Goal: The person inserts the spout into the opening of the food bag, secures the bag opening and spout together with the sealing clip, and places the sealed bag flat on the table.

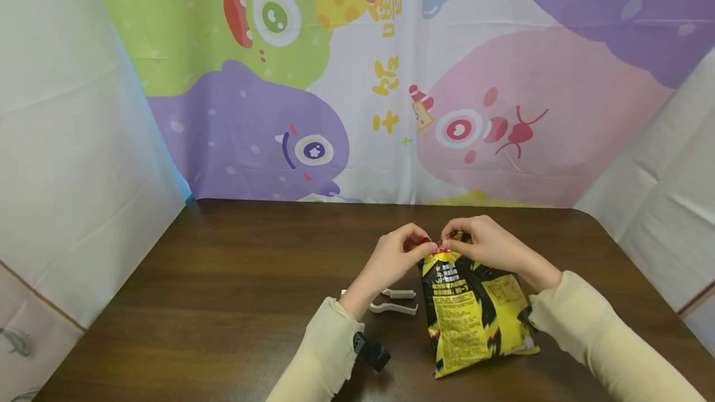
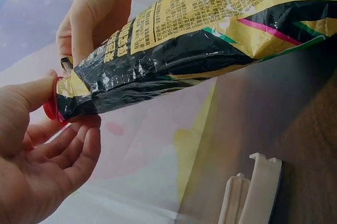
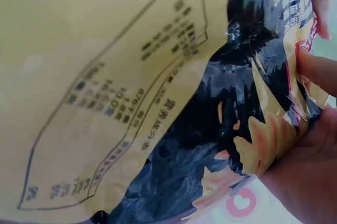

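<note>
A black and yellow snack bag [image 1: 460, 315] with printed text leans up from the table towards both hands. At its red-edged top, the left hand [image 1: 391, 259] pinches the left part between thumb and fingers. Close beside it, the right hand [image 1: 491, 244] pinches the right part of the same edge. The left wrist view shows the left thumb on the red rim of the bag [image 2: 184, 50], with the fingers beneath. In the right wrist view the bag [image 3: 174, 92] fills most of the picture, and the right hand [image 3: 310, 155] is partly cut off.
A white plastic bag clip [image 1: 393, 308], its two arms spread apart, lies on the brown wooden table [image 1: 223, 296] left of the bag, partly behind the left forearm. A cartoon-printed curtain [image 1: 380, 172] hangs behind the table. Black wrist cameras [image 1: 371, 352] sit on the sleeves.
</note>
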{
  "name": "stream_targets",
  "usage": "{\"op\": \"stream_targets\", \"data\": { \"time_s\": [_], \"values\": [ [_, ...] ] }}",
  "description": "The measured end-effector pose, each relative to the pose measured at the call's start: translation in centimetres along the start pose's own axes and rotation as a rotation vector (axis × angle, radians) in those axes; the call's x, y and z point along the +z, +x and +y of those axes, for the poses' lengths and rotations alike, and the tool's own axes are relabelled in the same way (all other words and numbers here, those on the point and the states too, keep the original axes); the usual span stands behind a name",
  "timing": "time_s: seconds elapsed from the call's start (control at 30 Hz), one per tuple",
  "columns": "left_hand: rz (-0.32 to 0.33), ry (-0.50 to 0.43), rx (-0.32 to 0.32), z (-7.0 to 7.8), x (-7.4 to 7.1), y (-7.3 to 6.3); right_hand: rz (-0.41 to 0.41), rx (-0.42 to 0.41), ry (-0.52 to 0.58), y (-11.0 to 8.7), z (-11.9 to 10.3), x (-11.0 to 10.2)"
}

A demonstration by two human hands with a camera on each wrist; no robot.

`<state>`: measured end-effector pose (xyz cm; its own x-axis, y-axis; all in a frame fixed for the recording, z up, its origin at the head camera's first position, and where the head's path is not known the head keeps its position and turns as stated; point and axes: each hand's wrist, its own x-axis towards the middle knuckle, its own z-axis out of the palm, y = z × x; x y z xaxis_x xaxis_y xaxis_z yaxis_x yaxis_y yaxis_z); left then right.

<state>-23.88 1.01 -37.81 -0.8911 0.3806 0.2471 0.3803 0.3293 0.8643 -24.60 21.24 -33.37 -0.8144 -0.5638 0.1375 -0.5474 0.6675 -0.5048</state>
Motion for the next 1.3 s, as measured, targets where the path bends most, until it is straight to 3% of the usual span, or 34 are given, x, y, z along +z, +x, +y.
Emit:
{"op": "stream_targets", "data": {
  "time_s": [0.33, 0.53, 0.87, 1.3],
  "values": [
    [0.071, -0.015, -0.036, -1.3, -0.2, -0.2, 0.005, 0.065, -0.007, -0.2, 0.3, 0.0],
    [0.053, 0.008, -0.046, -2.6, -0.7, -0.7, 0.025, 0.078, -0.007, -0.3, 0.7, 0.0],
    [0.048, 0.158, -0.067, -4.3, -1.6, -1.7, 0.047, 0.142, 0.004, -0.5, 1.3, 0.0],
    [-0.051, 0.329, -0.022, -5.4, -2.6, -2.9, 0.063, 0.189, 0.023, -0.9, 1.6, -0.2]
  ]
}}
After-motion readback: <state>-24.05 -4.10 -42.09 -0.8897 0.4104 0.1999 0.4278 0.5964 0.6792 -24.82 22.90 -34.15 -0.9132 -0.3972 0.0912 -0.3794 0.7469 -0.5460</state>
